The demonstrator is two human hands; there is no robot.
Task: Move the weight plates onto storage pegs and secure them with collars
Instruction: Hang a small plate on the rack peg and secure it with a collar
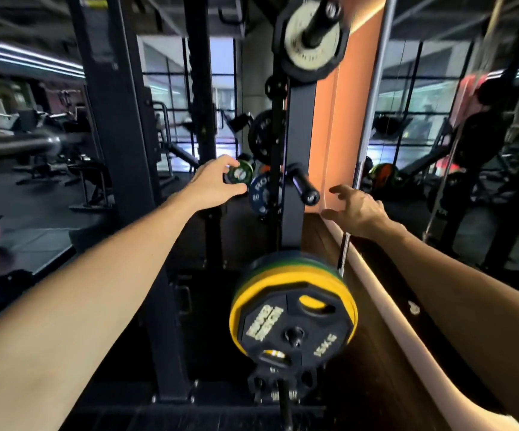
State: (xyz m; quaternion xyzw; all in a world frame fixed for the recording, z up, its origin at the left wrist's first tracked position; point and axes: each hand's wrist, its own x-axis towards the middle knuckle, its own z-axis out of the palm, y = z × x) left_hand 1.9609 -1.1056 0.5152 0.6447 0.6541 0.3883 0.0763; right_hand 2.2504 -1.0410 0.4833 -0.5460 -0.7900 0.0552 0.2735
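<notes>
My left hand (213, 185) grips a small green-and-black weight plate (240, 173) just left of the rack upright (295, 194). A bare black storage peg (304, 186) sticks out of the upright toward me, between my hands. My right hand (356, 209) hovers to the right of that peg with fingers loosely spread, holding nothing. A blue plate (259, 194) hangs behind the upright. Low on the rack, a stack of yellow, green and black plates (294, 309) sits on a peg with a black collar (283, 384) in front. A grey plate (312, 35) sits on the top peg.
A black rack post (121, 150) stands on the left with a barbell end (18, 146) beside it. A mirror wall (454, 150) runs along the right above a pale ledge (376, 275). A thin steel bar (343, 253) leans by the ledge. A larger black plate (264, 135) hangs further back.
</notes>
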